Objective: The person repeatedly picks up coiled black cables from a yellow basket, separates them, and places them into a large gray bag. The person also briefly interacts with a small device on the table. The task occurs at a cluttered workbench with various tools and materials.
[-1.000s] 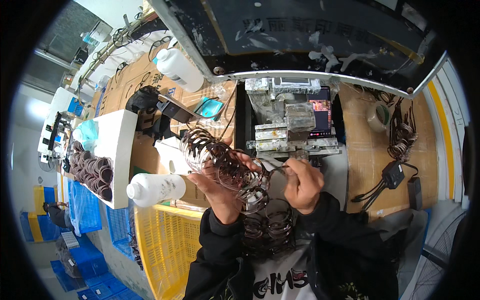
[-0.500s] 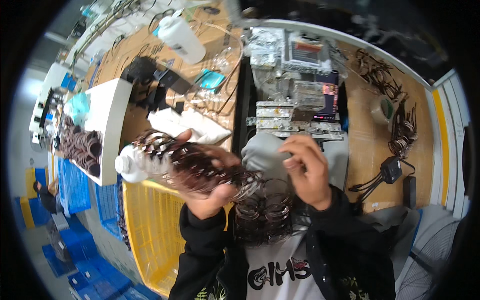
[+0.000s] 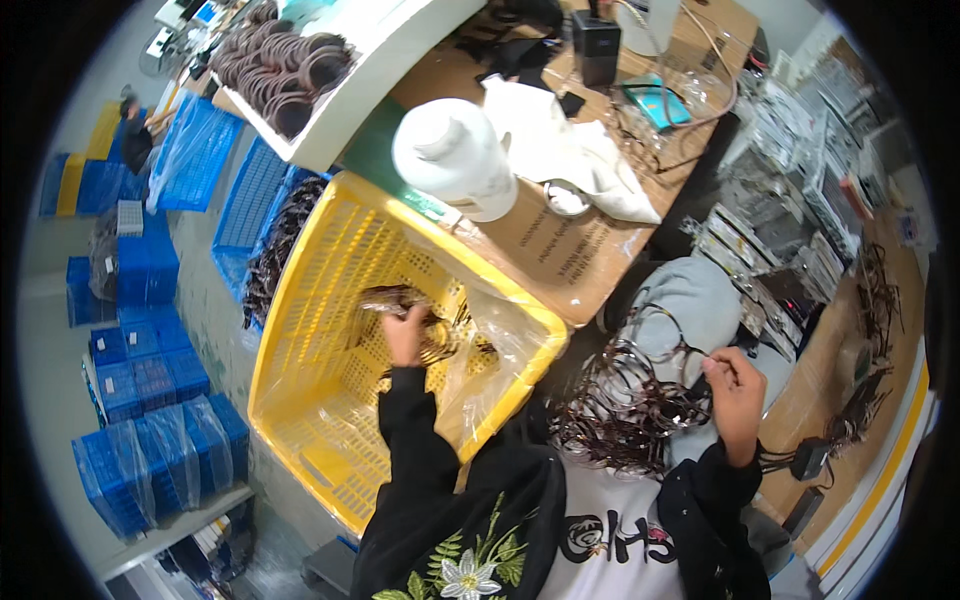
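Note:
My left hand (image 3: 405,335) reaches down inside a yellow plastic basket (image 3: 292,318). Its fingers are closed on a bundle of glossy brown eyeglass frames (image 3: 388,297). More brown frames lie beside it on the basket's bottom, partly under clear plastic film (image 3: 485,350). On my lap rests a tangled pile of dark brown eyeglass frames (image 3: 625,410). At the right side of this pile, my right hand (image 3: 738,390) pinches the edge of one thin-rimmed frame. Part of that frame is hidden among the others.
A white bottle (image 3: 455,160) and a white cloth (image 3: 585,150) are on the cardboard-covered table (image 3: 570,255) beyond the basket. A white tray (image 3: 400,60) holds brown rings. Blue crates (image 3: 160,470) stand stacked at the left. Metal fixtures (image 3: 770,270) are at the right.
My left hand has gone from before my chest down into the basket with the bundle. My right hand now pinches a frame by the lap pile. The view has swung left.

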Action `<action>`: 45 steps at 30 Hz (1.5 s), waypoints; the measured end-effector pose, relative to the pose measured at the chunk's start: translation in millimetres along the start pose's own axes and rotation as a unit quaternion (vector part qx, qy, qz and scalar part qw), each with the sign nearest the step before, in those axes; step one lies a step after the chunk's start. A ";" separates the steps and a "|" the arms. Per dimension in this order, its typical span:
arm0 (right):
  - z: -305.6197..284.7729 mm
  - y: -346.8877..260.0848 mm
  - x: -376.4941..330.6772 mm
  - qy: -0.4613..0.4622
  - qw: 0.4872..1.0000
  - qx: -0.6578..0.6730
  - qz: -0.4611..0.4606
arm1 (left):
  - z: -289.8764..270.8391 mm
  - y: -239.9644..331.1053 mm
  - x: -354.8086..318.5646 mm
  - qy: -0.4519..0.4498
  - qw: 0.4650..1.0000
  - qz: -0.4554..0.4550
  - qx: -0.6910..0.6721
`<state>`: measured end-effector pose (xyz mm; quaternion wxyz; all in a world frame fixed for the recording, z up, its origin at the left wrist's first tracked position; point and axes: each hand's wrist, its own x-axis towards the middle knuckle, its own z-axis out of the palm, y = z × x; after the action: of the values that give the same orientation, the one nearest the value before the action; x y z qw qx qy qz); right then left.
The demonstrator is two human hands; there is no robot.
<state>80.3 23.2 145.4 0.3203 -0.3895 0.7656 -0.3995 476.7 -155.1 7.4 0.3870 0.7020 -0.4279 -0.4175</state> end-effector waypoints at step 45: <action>-86.1 52.4 119.6 0.397 0.830 0.309 -0.240 | 173.9 190.2 -130.5 -0.518 0.659 0.528 0.141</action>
<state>-65.3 -27.8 119.8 -0.0137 -0.2495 0.5463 -0.7995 227.2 -130.4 150.8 0.1546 0.0749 -0.9115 -0.3738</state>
